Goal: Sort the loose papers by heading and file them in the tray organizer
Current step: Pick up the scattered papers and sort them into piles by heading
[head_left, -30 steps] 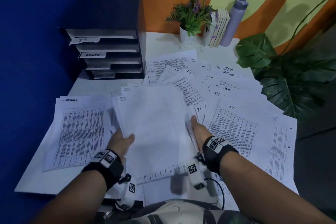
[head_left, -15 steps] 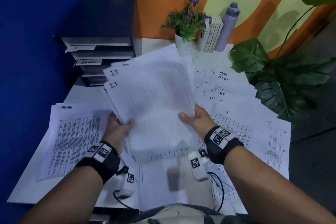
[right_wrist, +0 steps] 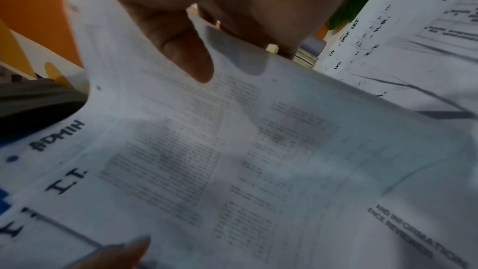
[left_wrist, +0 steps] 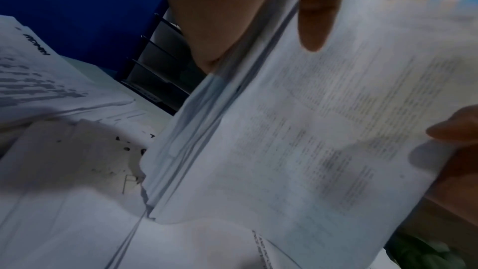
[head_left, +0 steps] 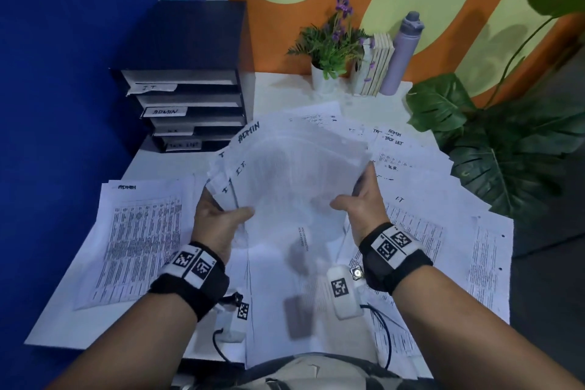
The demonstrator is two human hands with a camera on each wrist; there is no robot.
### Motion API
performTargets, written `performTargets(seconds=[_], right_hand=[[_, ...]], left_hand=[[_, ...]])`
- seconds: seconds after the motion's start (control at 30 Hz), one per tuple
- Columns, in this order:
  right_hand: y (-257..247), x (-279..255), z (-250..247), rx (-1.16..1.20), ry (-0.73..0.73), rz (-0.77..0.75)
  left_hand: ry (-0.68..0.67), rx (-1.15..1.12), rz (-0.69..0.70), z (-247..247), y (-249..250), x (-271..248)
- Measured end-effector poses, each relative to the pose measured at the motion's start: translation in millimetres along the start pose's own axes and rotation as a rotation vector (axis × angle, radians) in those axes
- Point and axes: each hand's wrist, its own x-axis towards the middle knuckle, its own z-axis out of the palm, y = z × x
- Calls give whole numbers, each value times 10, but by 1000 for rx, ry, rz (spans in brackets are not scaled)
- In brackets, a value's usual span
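Our left hand [head_left: 221,218] pinches the left edge of a lifted stack of papers [head_left: 294,174], thumb on top and fingers underneath, as the left wrist view also shows. We hold that stack above the middle of the table [head_left: 158,165], fanned so that handwritten headings show along its left edge: "I.T." on the nearer sheets and "ADMIN" on one behind. At nine o'clock from the stack an ADMIN pile [head_left: 139,241] lies flat on the table. At eleven o'clock stands the tray organizer [head_left: 183,98], its shelves labelled IT, ADMIN and two lower ones we cannot read surely. Our right hand [head_left: 361,209] grips the stack's right edge, thumb over the top sheet. At two to four o'clock, loose sheets [head_left: 411,174] marked IT, H.R. and TASK LIST spread across the table.

We judge the sorting step is in hand: gathering I.T. pages. The stray ADMIN sheet in our stack should come out next and join the ADMIN pile, then we square the I.T. sheets before sliding them into the top tray.
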Motion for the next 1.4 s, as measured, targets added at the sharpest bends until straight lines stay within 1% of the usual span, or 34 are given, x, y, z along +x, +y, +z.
performTargets(seconds=[0.1,0.2,0.27,0.3,0.33,0.37,0.43,0.47,0.53,0.57,0.6,0.63,0.67,0.7,0.73,0.8,0.83,0.87,0.9,0.93,0.97,1.0,1.03,1.07,1.1,1.13,1.17,1.2,1.23,1.27,1.3,1.33,1.4], right_hand=[[5,11,33,43,19,50],[17,-28,72,46,1,115],[25,-49,82,58,-10,114],[-6,-59,89,65,-13,77],[-76,-58,103,41,-11,7],[-163,-41,114,-17,-15,-98],[-400,12,141,-228,-51,-363],[-528,44,166,-382,-73,-505],[-762,94,226,-798,-98,-756],[-852,98,265,-1041,-93,-834],[-907,95,307,-1265,-70,-875],[-944,76,353,-1445,-41,-885],[-952,52,407,-1568,-22,-874],[-939,27,461,-1636,-30,-855],[-904,5,512,-1667,-68,-836],[-796,-8,592,-1703,-208,-826],[-739,-9,623,-1723,-278,-831],[-687,-16,648,-1728,-323,-833],[-653,-18,660,-1710,-323,-835],[-634,-10,656,-1671,-284,-824],[-623,3,639,-1611,-206,-794],[-608,39,592,-1530,-110,-734],[-596,80,528,-1431,-10,-658],[-593,121,465,-1300,59,-551],[-570,172,387,-1114,56,-404],[-542,197,328,-881,-22,-252],[-494,202,283,-636,-134,-127],[-426,193,256,-456,-238,-37],[-344,184,242,-373,-317,18],[-257,170,247,-355,-366,47],[-155,162,276,-375,-360,65],[-65,169,317,-388,-300,80],[54,179,416,-358,-110,100]], left_hand=[[99,-5,-37,-35,-143,113],[108,-18,-5,-14,-233,165],[72,15,15,18,-276,170],[35,22,32,24,-310,181],[10,16,53,35,-333,186],[6,0,64,36,-344,183],[0,-28,79,31,-366,187],[-12,-25,87,39,-351,182],[-19,6,79,34,-322,178],[-9,14,72,26,-309,180],[-8,21,63,8,-308,192],[-9,29,62,-3,-303,190],[-25,41,59,-21,-309,197],[-33,50,55,-29,-306,197],[-54,61,56,-35,-306,194],[-70,110,60,-50,-336,228],[-54,116,54,-46,-356,245],[-43,103,35,-43,-357,250],[-21,96,23,-39,-353,256],[0,97,34,-32,-332,251],[6,100,53,-31,-297,250],[-7,73,75,-45,-268,266],[-6,40,80,-59,-218,270],[-4,7,82,-94,-160,280],[8,-7,86,-140,-107,301],[16,-17,80,-189,-75,333],[14,-18,75,-238,-43,355],[5,-38,63,-299,-38,391],[-3,-62,52,-340,-26,407],[-11,-89,31,-377,-24,412],[-7,-106,5,-421,-41,429],[1,-99,-31,-467,-74,443],[-16,-65,-110,-565,-151,433]])
